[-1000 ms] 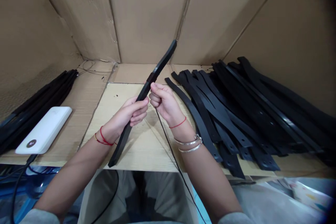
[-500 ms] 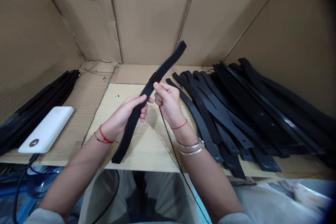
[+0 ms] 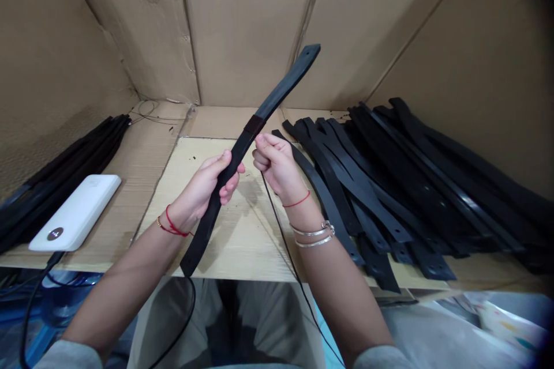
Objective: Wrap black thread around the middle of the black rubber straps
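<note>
My left hand (image 3: pixel 212 181) grips a long, gently curved black strip (image 3: pixel 285 92), thumb on top and fingers beneath. The strip slants from the table's front edge up toward the back wall. Its far part is smooth, with a small hole near the tip; the near part looks matte. A dark brownish band (image 3: pixel 254 124) circles it around the middle. Just right of that band, my right hand (image 3: pixel 277 158) is pinched closed on a thin black cord (image 3: pixel 281 225), which runs from under the fist down past the table edge. Whether the fingertips touch the strip is hard to tell.
Many similar black strips (image 3: pixel 346 184) lie heaped on the right. Another dark bundle (image 3: pixel 78 164) rests at the left, beside a white power bank (image 3: pixel 75 213) with a cable plugged in. Cardboard walls (image 3: pixel 251 29) enclose the table (image 3: pixel 173 207) at the back and sides.
The strip has turned about its length, now showing its broad face and end hole. Its far tip is higher and further right. My left hand has shifted slightly left and down the strip.
</note>
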`<state>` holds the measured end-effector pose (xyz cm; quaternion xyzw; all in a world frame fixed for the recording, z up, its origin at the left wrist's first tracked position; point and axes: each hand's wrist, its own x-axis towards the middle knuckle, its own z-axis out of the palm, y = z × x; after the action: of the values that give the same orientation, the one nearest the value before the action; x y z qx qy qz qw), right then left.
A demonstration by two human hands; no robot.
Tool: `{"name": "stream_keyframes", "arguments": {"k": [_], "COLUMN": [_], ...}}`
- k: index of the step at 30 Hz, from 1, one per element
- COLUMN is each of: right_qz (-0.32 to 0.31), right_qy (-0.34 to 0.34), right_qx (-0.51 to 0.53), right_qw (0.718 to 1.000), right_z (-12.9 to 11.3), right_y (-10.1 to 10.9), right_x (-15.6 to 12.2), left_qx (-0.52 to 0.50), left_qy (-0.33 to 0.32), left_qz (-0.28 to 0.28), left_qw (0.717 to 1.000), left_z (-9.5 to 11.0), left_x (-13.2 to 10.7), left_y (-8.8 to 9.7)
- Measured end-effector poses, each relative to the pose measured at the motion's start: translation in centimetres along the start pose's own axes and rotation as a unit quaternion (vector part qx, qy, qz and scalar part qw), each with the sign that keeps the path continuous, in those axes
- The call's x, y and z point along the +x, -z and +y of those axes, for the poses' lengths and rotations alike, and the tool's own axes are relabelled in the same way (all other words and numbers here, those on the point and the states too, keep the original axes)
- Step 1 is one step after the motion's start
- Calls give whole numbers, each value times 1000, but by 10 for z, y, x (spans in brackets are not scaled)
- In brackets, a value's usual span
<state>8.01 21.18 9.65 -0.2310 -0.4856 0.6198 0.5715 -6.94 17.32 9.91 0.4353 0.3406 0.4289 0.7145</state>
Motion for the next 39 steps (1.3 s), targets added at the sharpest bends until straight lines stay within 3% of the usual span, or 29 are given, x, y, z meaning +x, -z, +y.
{"name": "stream_keyframes", "arguments": {"k": [5, 8, 10, 13, 16, 27, 30, 35, 37, 39], "right_qz": [-24, -5, 19, 36, 32, -11, -23, -104, -107, -84], "right_qy": [-17, -19, -19, -27, -34, -25, -19, -73, -73, -67], "right_qx": [9, 13, 2, -18, -21, 7, 19, 76, 85, 75], "right_qw": [1000, 1000, 1000, 999, 999, 1000, 999, 989, 988, 991], "right_z": [-1, 0, 1, 2, 2, -4, -5, -2, 0, 2], "right_y": [0, 0, 1, 2, 0, -2, -2, 0, 2, 4], "right_x": [-1, -1, 0, 1, 0, -1, -2, -4, -4, -4], "left_qx": [-133, -124, -43, 92, 125, -35, -84, -151, -134, -69], "left_qy": [112, 124, 84, 14, -8, 35, 50, 55, 48, 37], "left_qz": [-130, -175, -155, -75, -43, -151, -191, -279, -275, -231], "left_qw": [976, 969, 983, 993, 991, 987, 977, 947, 951, 970], "left_z": [0, -1, -2, -3, -4, 5, 5, -1, -4, -5], "left_x": [5, 6, 5, 4, 5, 2, 0, -1, -1, -1], "left_y": [7, 7, 4, 0, 1, 9, 10, 9, 7, 4]}}
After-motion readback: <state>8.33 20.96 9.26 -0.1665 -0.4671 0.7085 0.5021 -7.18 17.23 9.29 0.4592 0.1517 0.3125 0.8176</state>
